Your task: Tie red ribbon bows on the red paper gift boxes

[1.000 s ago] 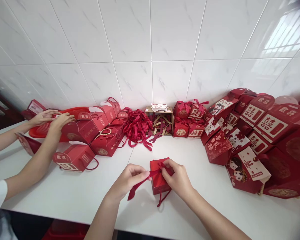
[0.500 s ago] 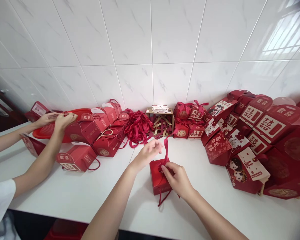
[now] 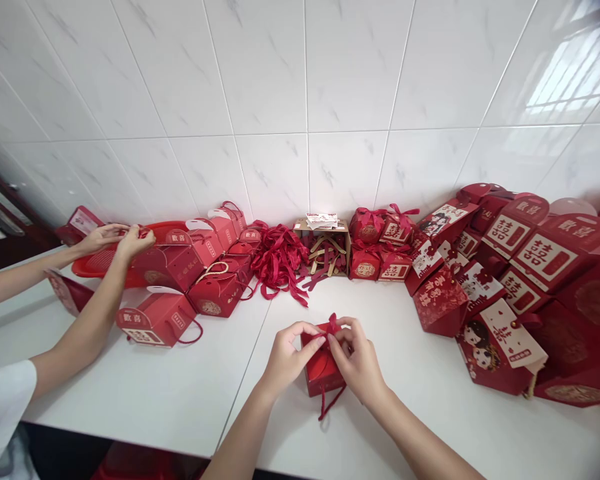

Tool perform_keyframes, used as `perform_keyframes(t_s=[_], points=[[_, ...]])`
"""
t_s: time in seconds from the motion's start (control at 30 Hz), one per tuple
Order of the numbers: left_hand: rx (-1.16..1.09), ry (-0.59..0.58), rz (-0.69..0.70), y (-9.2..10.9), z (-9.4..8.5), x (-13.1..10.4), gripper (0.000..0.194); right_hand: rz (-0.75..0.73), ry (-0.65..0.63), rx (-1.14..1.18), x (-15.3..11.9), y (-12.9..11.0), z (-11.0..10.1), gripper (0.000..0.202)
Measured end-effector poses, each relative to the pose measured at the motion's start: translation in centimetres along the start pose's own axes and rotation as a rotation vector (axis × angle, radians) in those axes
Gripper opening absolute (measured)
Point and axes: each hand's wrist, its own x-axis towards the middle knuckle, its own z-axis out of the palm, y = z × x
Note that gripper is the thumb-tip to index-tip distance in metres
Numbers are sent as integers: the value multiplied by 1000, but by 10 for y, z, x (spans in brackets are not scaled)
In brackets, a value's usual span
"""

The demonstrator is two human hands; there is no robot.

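Observation:
A small red gift box [image 3: 324, 375] stands on the white table in front of me, a dark red cord hanging down its near side. Over its top, my left hand [image 3: 296, 350] and my right hand [image 3: 353, 353] meet. Both pinch the red ribbon [image 3: 333, 324] at the box's top, thumbs almost touching. A short loop of the ribbon stands up between the fingers. Part of the knot is hidden behind my fingertips.
Loose red ribbons [image 3: 280, 257] lie by the wall beside a cardboard box [image 3: 347, 233] of straps. Ribbon-tied boxes [image 3: 380, 250] stand right of it; stacked red boxes [image 3: 520, 280] fill the far right. At left, a co-worker's hands [image 3: 130, 240] work over a red basket [image 3: 87, 267].
My left hand has come down from above the box to the ribbon beside my right hand. The upright ribbon tail is now gathered into a short loop.

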Motion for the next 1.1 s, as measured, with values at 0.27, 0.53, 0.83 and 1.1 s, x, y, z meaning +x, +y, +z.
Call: perform_keyframes(t_s=[0.27,0.53,0.83,1.1], points=[[71,71,47,-1,10,-15,6,-58,-5,24,-1,0,0,15],[-4,206,97,-13,16,-15,10,-232,47,-144,-10,5,-1,19],[-55,172,143,-21,18,-12,15,118,-113,57,-7,6,-3,27],[118,206,92,-15,13,-13,8,201,-86,191,-7,4,-2,33]])
